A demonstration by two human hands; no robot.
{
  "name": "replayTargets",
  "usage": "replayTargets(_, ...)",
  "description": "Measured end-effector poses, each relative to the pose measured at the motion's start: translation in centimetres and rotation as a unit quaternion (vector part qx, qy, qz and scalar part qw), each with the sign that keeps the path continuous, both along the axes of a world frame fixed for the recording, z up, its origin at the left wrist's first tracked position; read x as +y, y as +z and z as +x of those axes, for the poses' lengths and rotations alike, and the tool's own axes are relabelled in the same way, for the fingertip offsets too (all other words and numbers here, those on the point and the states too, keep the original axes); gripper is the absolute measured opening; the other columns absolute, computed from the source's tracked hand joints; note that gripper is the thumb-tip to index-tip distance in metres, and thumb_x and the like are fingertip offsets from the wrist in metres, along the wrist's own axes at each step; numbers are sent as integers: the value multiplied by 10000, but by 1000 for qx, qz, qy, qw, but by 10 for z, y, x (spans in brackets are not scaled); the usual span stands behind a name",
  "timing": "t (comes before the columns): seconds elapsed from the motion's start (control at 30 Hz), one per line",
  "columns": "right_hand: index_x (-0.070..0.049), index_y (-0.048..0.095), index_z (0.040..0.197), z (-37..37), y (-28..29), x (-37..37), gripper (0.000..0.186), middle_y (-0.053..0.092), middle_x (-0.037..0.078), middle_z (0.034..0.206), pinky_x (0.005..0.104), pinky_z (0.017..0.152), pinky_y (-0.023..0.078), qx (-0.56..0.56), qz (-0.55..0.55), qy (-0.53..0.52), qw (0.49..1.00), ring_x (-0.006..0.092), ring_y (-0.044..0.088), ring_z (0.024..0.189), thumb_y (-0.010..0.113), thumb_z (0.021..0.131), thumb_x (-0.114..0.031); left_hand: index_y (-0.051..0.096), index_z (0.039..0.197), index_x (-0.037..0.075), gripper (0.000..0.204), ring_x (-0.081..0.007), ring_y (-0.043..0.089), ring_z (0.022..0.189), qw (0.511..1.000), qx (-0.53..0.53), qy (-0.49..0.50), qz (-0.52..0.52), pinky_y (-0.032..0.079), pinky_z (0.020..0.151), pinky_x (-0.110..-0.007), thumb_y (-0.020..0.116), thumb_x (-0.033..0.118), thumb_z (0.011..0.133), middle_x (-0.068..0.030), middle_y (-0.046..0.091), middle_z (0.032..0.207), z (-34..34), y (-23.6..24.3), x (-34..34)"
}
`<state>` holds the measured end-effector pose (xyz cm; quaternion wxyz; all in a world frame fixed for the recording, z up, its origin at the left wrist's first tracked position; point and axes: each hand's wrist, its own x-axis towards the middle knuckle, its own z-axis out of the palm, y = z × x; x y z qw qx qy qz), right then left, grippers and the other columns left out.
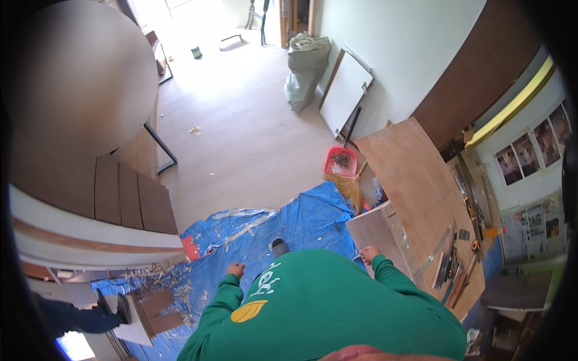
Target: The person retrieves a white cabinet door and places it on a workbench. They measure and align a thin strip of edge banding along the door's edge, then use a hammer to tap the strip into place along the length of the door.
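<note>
My left hand (236, 270) hangs over the blue tarp (313, 210), fingers curled in, with nothing seen in it. Beside the wooden workbench, my right hand (369, 255) is closed. A thin pale sliver shows at its fingertips, too small to name. Close to that hand stands a box-like wooden panel piece (379, 237) against the bench (415, 174). Hand tools, among them a hand saw (442, 271), lie along the bench's right side. One of my shoes (279, 245) shows on the tarp.
A red dustpan (341, 161) and a straw broom (349, 189) stand by the bench's far end. Behind them, a white framed panel (346, 90) and a stuffed sack (306, 69) lean at the wall. Wood shavings (180, 289) litter the tarp. Another person's legs (84, 316) show at lower left.
</note>
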<state>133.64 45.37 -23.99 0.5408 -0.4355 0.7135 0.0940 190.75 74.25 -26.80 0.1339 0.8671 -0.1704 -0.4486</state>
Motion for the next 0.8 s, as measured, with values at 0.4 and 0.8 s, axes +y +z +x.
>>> replayTargets(0.4, -89, 723, 952, 47, -9, 49, 226, 662, 25, 705, 344, 489, 476, 14, -29, -34, 999, 147, 599, 556, 711, 917, -313, 680, 948, -13, 386, -250, 738, 705, 984, 45, -102, -141, 585, 615, -380, 564, 353, 989, -150, 759, 875, 167, -86, -61)
replayTargets(0.8, -82, 724, 995, 124, 19, -54, 238, 667, 34, 747, 345, 493, 481, 7, -4, -10, 1000, 149, 615, 588, 712, 916, -306, 651, 966, 105, 497, -244, 738, 771, 973, 193, 119, -43, 544, 709, -446, 595, 599, 959, -85, 758, 906, 115, -16, -149)
